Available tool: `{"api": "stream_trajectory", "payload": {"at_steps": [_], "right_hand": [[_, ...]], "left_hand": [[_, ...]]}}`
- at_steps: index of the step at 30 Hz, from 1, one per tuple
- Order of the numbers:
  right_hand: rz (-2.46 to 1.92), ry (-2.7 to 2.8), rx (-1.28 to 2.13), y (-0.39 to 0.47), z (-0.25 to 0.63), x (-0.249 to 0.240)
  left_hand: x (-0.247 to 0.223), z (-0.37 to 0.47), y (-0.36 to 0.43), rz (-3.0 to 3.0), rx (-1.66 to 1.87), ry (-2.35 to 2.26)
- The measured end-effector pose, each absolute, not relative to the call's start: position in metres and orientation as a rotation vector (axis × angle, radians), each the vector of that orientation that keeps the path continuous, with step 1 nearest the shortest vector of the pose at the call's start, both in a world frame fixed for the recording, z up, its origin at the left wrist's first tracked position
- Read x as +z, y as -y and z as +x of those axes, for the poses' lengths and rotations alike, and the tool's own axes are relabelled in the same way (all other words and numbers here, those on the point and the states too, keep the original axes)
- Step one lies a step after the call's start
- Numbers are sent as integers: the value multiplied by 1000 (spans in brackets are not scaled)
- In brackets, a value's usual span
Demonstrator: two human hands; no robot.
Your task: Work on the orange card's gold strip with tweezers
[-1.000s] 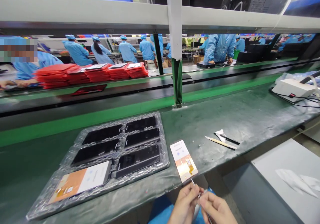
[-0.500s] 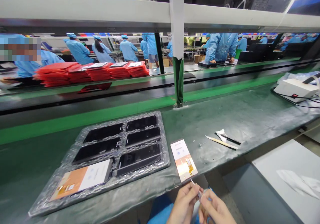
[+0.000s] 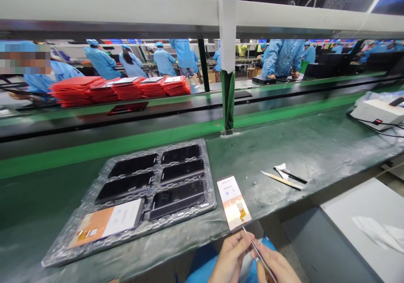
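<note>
My left hand (image 3: 231, 255) and my right hand (image 3: 276, 262) are close together below the table's front edge, fingers closed. Between them runs a thin, narrow piece (image 3: 260, 255) with a pale tip and a darker edge; its exact kind I cannot make out. Both hands seem to pinch it. Just beyond my fingertips, a phone display panel (image 3: 232, 198) lies back side up near the edge, white and orange-brown with a gold flex cable. To its left is a clear plastic tray (image 3: 211, 190) of black phone screens (image 3: 181, 171); another panel (image 3: 110, 222) lies back side up there.
A pale pointed stick (image 3: 280, 180) and a black-handled tool (image 3: 295, 176) with white tissue lie to the right. A white device (image 3: 375, 113) with cables stands farther right. A post (image 3: 227, 97) rises behind; co-workers and red stacks (image 3: 121, 90) are across the line.
The thin piece between my hands has turned, so a longer stretch now shows along my right hand. The view has shifted slightly; the tray and loose panel stay in place.
</note>
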State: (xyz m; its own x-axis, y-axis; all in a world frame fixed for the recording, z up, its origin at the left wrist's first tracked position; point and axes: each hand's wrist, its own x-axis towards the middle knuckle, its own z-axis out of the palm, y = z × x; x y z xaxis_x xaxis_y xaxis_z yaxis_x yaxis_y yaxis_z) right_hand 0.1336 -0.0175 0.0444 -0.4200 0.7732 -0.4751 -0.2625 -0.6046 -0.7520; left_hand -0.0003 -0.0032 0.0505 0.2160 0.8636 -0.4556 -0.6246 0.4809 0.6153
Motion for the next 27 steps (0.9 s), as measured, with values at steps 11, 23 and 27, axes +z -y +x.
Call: {"api": "stream_trajectory", "payload": {"at_steps": [11,23,27], "right_hand": [[-1128,816,2045,17,138,41],[-1153,887,1930,17,136,35],[-1099,785,2037,16,137,34]], "left_hand": [[50,5,4,345,1056,-865],[49,9,0,365,1067,-872],[52,7,1,372,1055,-858]]}}
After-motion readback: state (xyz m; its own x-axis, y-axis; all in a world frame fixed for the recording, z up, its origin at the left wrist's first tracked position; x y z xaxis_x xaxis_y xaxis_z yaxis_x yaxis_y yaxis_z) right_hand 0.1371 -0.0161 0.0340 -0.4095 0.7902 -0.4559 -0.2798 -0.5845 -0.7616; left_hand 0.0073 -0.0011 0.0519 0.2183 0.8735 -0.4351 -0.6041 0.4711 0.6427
